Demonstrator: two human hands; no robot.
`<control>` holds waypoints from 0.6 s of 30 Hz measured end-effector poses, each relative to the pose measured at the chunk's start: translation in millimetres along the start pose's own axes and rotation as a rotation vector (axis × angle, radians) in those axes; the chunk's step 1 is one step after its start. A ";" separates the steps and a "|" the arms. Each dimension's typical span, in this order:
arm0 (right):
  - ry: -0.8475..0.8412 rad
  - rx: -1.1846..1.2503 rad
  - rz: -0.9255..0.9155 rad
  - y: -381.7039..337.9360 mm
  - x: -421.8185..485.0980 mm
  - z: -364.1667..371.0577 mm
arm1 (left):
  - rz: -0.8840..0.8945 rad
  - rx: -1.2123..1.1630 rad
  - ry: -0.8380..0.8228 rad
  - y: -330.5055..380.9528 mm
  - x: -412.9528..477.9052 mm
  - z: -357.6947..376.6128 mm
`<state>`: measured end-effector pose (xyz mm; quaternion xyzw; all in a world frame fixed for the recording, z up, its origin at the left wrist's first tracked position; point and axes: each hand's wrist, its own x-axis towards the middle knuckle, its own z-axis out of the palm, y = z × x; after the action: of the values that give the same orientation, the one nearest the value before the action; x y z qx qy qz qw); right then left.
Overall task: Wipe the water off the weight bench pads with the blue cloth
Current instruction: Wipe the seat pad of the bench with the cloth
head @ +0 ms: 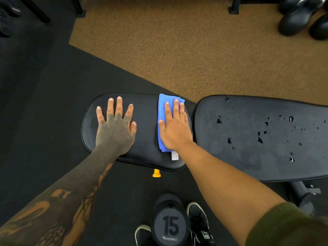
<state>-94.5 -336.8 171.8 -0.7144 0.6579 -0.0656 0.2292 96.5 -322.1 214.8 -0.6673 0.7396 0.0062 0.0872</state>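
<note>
Right hand: mine, flat and open, palm pressing the blue cloth down; nothing pinched, fingers stretched toward the far edge.

Left hand: mine, open and empty, fingers spread, resting flat on the bare pad well left of the cloth, bracing.

Blue cloth: folded into a strip, lying on the right part of the small pad, reaching from the far edge most of the way toward the near edge. A white tag sticks out at its near end.

Small pad: black, looks mostly dry where it shows; what is beneath the cloth I cannot tell.

Long pad: black, just right of the small one across a narrow gap, scattered with water drops, thickest in the middle and toward the right. Untouched, as I judge it.

Below: yellow knob under the near edge; dumbbell marked 15 on the floor between my shoes.

Risks, as I judge them:
- Cloth only held by palm pressure; a fast sweep could let it bunch or slide out.
- Crossing the gap, the cloth edge could snag or drop in.
- Sweeping toward an edge may push water onto the floor rather than soak it up.
- A folded strip may saturate and smear.
- Stepping right, the dumbbell is a trip hazard.
</note>
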 end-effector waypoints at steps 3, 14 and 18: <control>0.003 0.002 -0.058 -21.5 -8.7 4.1 | -0.006 -0.007 0.004 0.2 0.8 -0.6; 0.005 0.000 0.002 26.9 -48.7 9.8 | -0.016 -0.023 0.008 1.6 -2.8 1.6; 0.009 0.010 0.064 7.8 -31.0 8.1 | -0.006 -0.031 0.003 12.9 -6.3 1.9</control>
<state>-102.2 -305.0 167.8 -0.6916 0.6810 -0.0650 0.2317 84.6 -314.3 212.3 -0.6710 0.7374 0.0163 0.0757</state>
